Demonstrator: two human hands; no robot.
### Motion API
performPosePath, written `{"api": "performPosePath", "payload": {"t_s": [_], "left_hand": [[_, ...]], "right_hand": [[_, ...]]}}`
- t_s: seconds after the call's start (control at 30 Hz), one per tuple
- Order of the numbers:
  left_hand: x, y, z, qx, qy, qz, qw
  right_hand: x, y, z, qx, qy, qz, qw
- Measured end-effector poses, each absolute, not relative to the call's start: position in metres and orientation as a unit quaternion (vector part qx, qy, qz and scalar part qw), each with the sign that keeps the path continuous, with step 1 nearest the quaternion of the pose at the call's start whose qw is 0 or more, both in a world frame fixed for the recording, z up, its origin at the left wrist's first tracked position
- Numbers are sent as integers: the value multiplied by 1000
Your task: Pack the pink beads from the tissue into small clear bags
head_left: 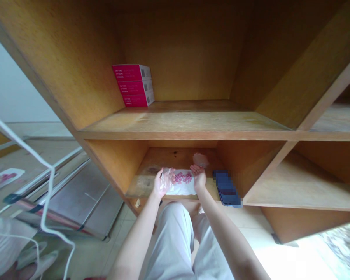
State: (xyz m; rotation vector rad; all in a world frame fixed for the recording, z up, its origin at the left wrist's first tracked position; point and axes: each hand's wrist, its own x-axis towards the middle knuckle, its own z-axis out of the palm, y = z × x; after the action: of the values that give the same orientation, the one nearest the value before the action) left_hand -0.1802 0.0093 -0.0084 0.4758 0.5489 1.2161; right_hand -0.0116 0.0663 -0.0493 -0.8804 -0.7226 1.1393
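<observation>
My left hand (pixel 162 184) is closed on a small clear plastic bag (pixel 167 179) at the left edge of a white sheet (pixel 183 187) on the lower shelf. Several small pink pieces (pixel 183 178) lie in a cluster on that sheet. My right hand (pixel 198 177) rests at the sheet's right edge with its fingers curled; what it holds, if anything, is hidden. A crumpled clear bag (pixel 200 159) lies just behind the right hand.
A dark blue blurred object (pixel 226 188) lies at the right of the lower shelf (pixel 146 182). Three stacked pink boxes (pixel 134 85) stand at the back left of the upper shelf (pixel 192 124). A white cable (pixel 32 155) hangs at left.
</observation>
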Motion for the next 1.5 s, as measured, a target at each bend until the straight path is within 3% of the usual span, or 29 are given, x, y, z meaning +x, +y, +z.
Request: {"api": "performPosePath", "payload": {"t_s": [0.2,0.57,0.97,1.17,1.5], "left_hand": [[-179,10,-11,232,282,558,745],[-180,6,-11,242,258,528,772],[-175,6,-21,223,310,543,748],[-176,7,-30,271,339,574,695],[-173,4,-23,243,323,559,724]], "right_hand": [[-13,61,-33,-428,-363,491,667],[-54,21,-3,-450,-570,495,478],[-50,23,-3,-438,-556,513,486],[-33,20,13,-439,-575,539,432],[-15,20,14,-437,-564,567,412]]}}
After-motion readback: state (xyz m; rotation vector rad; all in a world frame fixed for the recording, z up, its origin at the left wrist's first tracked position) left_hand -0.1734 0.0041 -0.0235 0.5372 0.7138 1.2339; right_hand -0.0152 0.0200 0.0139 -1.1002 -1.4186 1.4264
